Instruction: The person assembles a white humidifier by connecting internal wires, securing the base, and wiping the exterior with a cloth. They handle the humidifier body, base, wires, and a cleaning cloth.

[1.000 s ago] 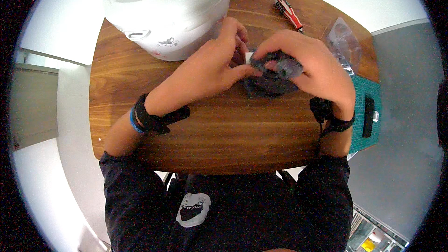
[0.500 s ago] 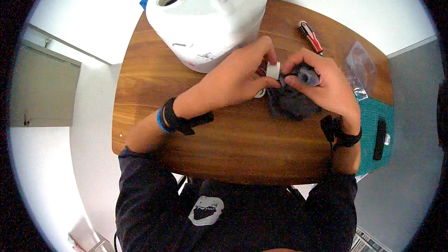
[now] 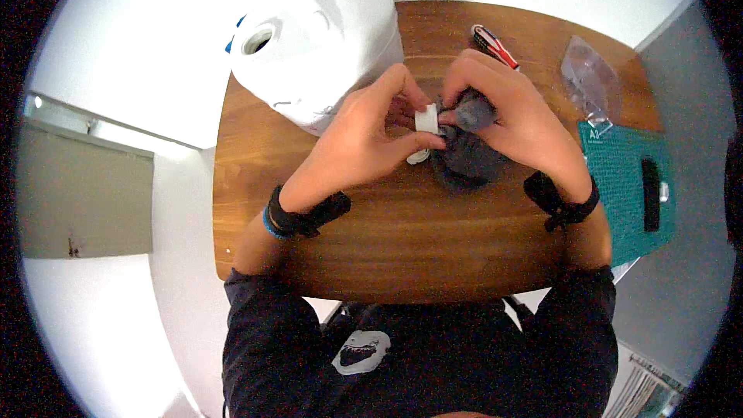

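- At far left, a large white jug [image 3: 321, 42] with a round open neck stands on the back left corner of the wooden table [image 3: 387, 248]; against the frame a second ago it sits lower and more central in view, a shift that looks to come from the head tilting rather than the jug moving
- The left hand [image 3: 364, 139], a dark band and blue strap at its wrist, now pinches a small white roll of tape [image 3: 426, 120] between thumb and fingertips, fingers narrow and closed on it; a second ago no white roll showed between the hands, half a second ago it had just appeared
- The roll is touching the dark grey object [image 3: 464, 151], which rests on the table at centre; judged from this, tape is being brought to the grey piece
- The right hand [image 3: 515, 112] curls over the top of that grey object, fingers closed on it, as it did a second ago
- Behind the hands lies a red, white and black pen-like tool [image 3: 495, 45]
- To the right, a clear plastic bag [image 3: 592, 81] lies crumpled, its contents too small to tell
- At far right, a teal cutting mat [image 3: 623, 186] with pale printed marks carries a slim black bar-shaped item [image 3: 650, 193]
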